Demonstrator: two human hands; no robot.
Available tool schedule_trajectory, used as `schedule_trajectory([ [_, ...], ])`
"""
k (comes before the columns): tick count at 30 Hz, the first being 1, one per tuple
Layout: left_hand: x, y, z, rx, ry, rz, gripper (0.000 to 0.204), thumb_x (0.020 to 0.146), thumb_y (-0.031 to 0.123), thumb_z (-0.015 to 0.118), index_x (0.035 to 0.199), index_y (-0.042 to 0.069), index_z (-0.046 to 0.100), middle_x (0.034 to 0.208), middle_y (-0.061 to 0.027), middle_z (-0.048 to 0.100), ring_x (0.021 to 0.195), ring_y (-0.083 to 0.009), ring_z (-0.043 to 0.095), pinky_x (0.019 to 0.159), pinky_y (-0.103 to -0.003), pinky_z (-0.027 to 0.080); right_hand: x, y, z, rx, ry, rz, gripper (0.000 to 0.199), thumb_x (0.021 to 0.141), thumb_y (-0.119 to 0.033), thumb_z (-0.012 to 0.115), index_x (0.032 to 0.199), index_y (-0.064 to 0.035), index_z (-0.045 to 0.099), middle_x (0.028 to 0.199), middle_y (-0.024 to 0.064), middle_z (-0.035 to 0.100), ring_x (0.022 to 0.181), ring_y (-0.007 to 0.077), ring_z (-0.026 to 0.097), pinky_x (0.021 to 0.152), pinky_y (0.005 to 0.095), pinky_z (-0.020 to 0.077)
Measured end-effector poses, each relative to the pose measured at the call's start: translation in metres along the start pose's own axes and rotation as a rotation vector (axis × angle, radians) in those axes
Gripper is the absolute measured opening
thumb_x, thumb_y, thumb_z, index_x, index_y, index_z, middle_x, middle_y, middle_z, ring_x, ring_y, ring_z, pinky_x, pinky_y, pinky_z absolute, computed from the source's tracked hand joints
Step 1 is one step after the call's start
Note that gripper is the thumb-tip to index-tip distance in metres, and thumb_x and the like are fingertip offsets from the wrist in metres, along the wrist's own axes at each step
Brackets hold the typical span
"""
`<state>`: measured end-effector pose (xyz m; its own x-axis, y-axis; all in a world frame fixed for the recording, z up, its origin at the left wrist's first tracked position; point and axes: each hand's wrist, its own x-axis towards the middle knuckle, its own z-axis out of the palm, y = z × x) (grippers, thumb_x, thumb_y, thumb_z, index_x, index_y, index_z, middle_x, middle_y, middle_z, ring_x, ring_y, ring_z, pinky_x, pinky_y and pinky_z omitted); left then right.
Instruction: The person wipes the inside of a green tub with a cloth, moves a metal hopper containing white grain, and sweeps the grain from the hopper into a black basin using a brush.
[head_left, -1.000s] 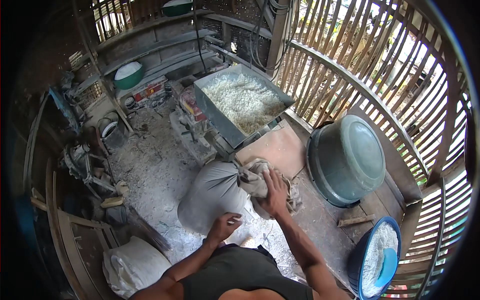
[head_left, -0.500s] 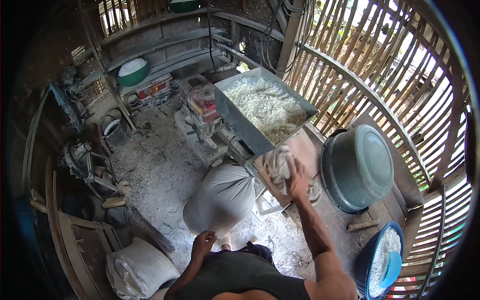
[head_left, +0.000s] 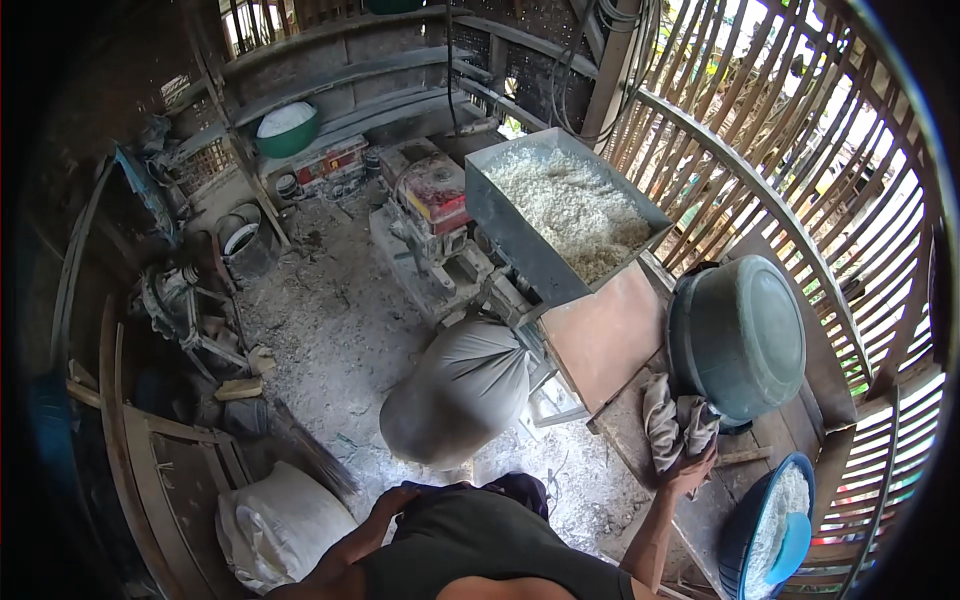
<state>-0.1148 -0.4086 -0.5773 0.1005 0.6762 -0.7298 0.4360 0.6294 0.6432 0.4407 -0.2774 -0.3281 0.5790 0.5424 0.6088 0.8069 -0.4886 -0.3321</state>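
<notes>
My right hand (head_left: 690, 470) is closed on a crumpled grey-brown cloth (head_left: 662, 425), over the wooden bench top (head_left: 735, 480) on the right. Just beyond the cloth a large upturned grey-green tub (head_left: 750, 330) rests on the bench. To the left of it lies a bare reddish-brown board (head_left: 605, 325) under the metal hopper (head_left: 515, 255), which holds white grainy meal (head_left: 570, 200). My left hand (head_left: 396, 503) is low beside my waist; its fingers are too dark and hidden to read. In front of me a full grey cloth sack (head_left: 455, 395) bulges from the machine's outlet.
A blue basin (head_left: 735, 540) of white flour with a light-blue scoop (head_left: 792, 545) stands at the lower right. A white sack (head_left: 280, 530) sits at the lower left. A red-topped machine (head_left: 430, 190) adjoins the hopper. Farther back is a green basin (head_left: 290, 138) of white powder.
My right hand has drawn the cloth from the reddish-brown board toward me and to the right, beside the tub. My left hand has lowered toward my waist. The view has shifted slightly.
</notes>
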Motion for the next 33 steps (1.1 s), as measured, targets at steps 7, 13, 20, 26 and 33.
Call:
schedule_trajectory([
  [7, 0.055, 0.061, -0.029, 0.688, 0.418, -0.007, 0.043, 0.079, 0.047, 0.064, 0.093, 0.007, 0.072, 0.094, -0.0184, 0.070, 0.088, -0.0382, 0.067, 0.076, -0.047, 0.054, 0.001, 0.002, 0.008, 0.035, 0.007, -0.004, 0.065, 0.074, -0.025, 0.070, 0.133, -0.0063, 0.049, 0.125, 0.0184, 0.055, 0.115, 0.0378, 0.052, 0.097, 0.0450, 0.0409],
  [13, 0.007, 0.314, 0.012, 0.107, 0.504, 0.871, 0.024, 0.085, 0.023, 0.068, 0.078, 0.001, 0.065, 0.078, -0.0179, 0.066, 0.074, -0.0373, 0.064, 0.067, -0.045, 0.049, -0.002, -0.006, 0.001, 0.063, 0.060, 0.007, 0.068, 0.073, -0.026, 0.071, 0.133, -0.0067, 0.048, 0.125, 0.0187, 0.055, 0.114, 0.0385, 0.053, 0.096, 0.0454, 0.0416],
  [20, -0.052, 0.481, 0.129, 0.117, 0.064, 1.549, 0.045, 0.082, 0.009, 0.069, 0.124, 0.000, 0.055, 0.120, -0.0179, 0.061, 0.114, -0.0357, 0.056, 0.100, -0.042, 0.043, -0.001, -0.015, 0.003, 0.170, 0.084, 0.025, 0.073, 0.066, -0.020, 0.076, 0.132, -0.0086, 0.049, 0.120, 0.0182, 0.058, 0.110, 0.0393, 0.055, 0.093, 0.0461, 0.0438],
  [26, -0.063, 0.504, 0.218, 0.418, -0.180, 1.785, 0.070, 0.083, 0.029, 0.067, 0.143, 0.005, 0.038, 0.146, -0.0198, 0.037, 0.136, -0.0372, 0.034, 0.113, -0.045, 0.028, 0.001, -0.029, -0.005, 0.184, 0.092, 0.103, 0.049, 0.086, -0.031, 0.057, 0.129, -0.0088, 0.053, 0.124, 0.0146, 0.059, 0.112, 0.0338, 0.055, 0.093, 0.0425, 0.0446],
  [33, -0.008, 0.481, 0.251, 0.553, -0.162, 1.746, 0.069, 0.091, 0.046, 0.054, 0.145, 0.006, 0.036, 0.155, -0.0153, 0.024, 0.138, -0.0397, 0.028, 0.112, -0.051, 0.024, -0.005, -0.013, 0.002, 0.097, 0.014, 0.138, 0.053, 0.084, -0.032, 0.058, 0.133, -0.0147, 0.052, 0.126, 0.0143, 0.057, 0.110, 0.0347, 0.056, 0.092, 0.0437, 0.0446],
])
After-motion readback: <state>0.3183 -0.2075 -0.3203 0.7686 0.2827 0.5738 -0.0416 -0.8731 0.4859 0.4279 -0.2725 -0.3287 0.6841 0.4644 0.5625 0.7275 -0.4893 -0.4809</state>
